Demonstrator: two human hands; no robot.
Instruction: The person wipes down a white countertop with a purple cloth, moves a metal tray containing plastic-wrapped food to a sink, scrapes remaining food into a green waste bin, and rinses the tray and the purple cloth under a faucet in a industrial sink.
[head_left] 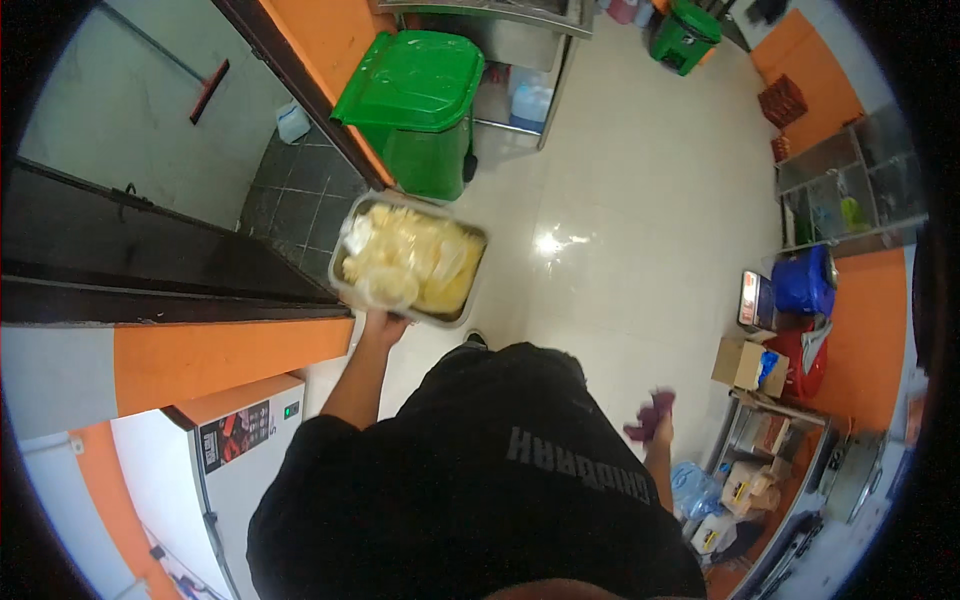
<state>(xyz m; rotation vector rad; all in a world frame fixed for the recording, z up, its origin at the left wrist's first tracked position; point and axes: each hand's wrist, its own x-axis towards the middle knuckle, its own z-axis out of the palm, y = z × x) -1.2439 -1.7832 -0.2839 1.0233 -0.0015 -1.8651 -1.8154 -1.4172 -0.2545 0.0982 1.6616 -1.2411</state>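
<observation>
My left hand [386, 328] is closed on the near edge of a translucent rectangular tub [443, 319], carrying it out ahead and to the left. Pale yellow, wet-looking chunks of food [420, 243] fill the tub, with yellowish liquid at its right side. A round clear piece and some see-through film seem to lie over the food; their kind is unclear. Low at my right side, my right hand [662, 430] is closed on a crumpled maroon cloth [648, 412], somewhat blurred. Its fingers are partly covered by the cloth.
Just beyond the tub stands a lidded green bin [425, 150], beside a steel sink table [520, 50]. A dark door frame [180, 285] and white appliance [160, 470] are at left. Along the right are a blue bucket [803, 282], a cardboard box [738, 363] and laden shelves [775, 440].
</observation>
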